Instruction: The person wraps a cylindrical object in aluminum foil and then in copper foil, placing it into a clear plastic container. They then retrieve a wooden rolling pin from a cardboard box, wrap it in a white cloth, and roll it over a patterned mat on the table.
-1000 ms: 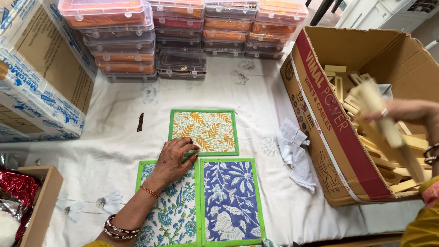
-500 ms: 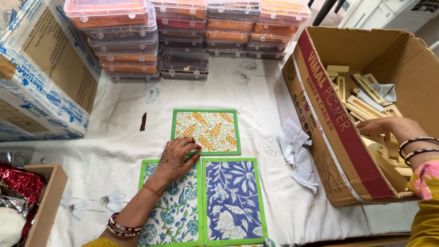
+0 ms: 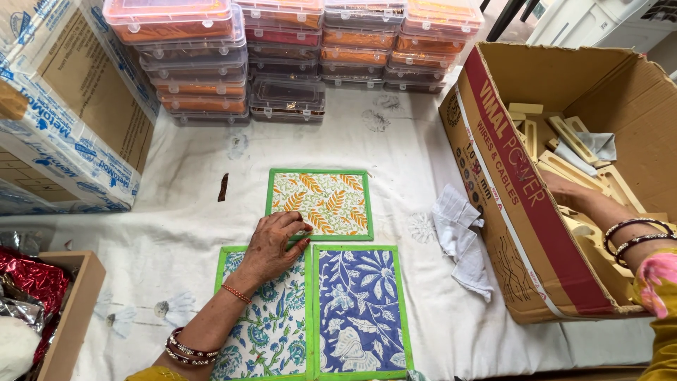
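Three green-bordered printed fabric mats lie on a white cloth. An orange-leaf mat [image 3: 331, 201] lies farthest; a teal floral mat [image 3: 271, 331] and a blue floral mat [image 3: 360, 310] lie side by side nearer me. My left hand [image 3: 271, 247] rests on the teal mat's top edge, its fingertips touching the orange mat's lower border, and holds nothing. My right hand [image 3: 564, 189] reaches down into a large cardboard box [image 3: 515, 204] among pale wooden blocks [image 3: 575, 141]. Its fingers are hidden behind the box wall.
Stacks of clear plastic cases [image 3: 282, 56] with orange contents line the far edge. Taped cartons [image 3: 63, 120] stand at the left. A small open box [image 3: 70, 310] with red foil [image 3: 28, 275] sits at the near left. A crumpled white cloth [image 3: 462, 233] lies beside the big box.
My right hand, which held a wooden block up above the box a second ago, has gone down into the box. The left hand has stayed on the mats.
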